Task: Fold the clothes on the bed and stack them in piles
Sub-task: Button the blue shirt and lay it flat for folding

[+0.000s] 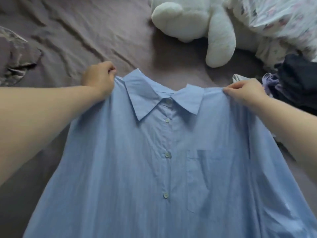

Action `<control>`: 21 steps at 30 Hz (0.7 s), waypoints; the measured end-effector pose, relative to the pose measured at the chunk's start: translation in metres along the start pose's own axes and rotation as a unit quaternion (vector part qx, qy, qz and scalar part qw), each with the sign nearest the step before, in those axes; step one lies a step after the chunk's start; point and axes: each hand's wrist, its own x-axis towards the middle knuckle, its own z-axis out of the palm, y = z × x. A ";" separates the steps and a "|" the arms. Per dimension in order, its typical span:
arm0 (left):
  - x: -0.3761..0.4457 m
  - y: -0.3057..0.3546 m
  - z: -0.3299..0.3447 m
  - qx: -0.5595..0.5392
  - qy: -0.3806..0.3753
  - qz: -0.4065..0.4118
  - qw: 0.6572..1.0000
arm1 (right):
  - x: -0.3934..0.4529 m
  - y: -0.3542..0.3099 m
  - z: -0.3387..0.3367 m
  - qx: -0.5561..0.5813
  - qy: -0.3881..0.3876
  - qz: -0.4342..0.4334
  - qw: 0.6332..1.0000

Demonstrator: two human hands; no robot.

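Each hand, left hand and right hand, pinches a shoulder of the light-blue buttoned cotton shirt, spreading it flat between them for folding.

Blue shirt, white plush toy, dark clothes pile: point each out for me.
blue shirt [137, 169], head view, front panel left of the buttons.
white plush toy [188, 19], head view, its body.
dark clothes pile [298, 79], head view, top dark garment.

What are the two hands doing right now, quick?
Left hand: closed, pinching the blue shirt at its shoulder.
Right hand: closed, pinching the same shirt at the other shoulder.
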 end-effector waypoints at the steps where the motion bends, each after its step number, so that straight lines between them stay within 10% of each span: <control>1: 0.007 0.002 0.001 -0.006 0.018 -0.015 1.000 | 0.009 -0.005 0.002 0.016 0.020 0.003 1.000; 12: -0.003 -0.022 0.133 0.143 0.029 0.002 0.989 | 0.060 0.040 0.169 -0.145 0.217 -0.051 0.964; 21: 0.014 -0.015 0.127 0.142 0.001 -0.011 0.990 | 0.063 0.034 0.167 -0.153 0.227 -0.043 0.961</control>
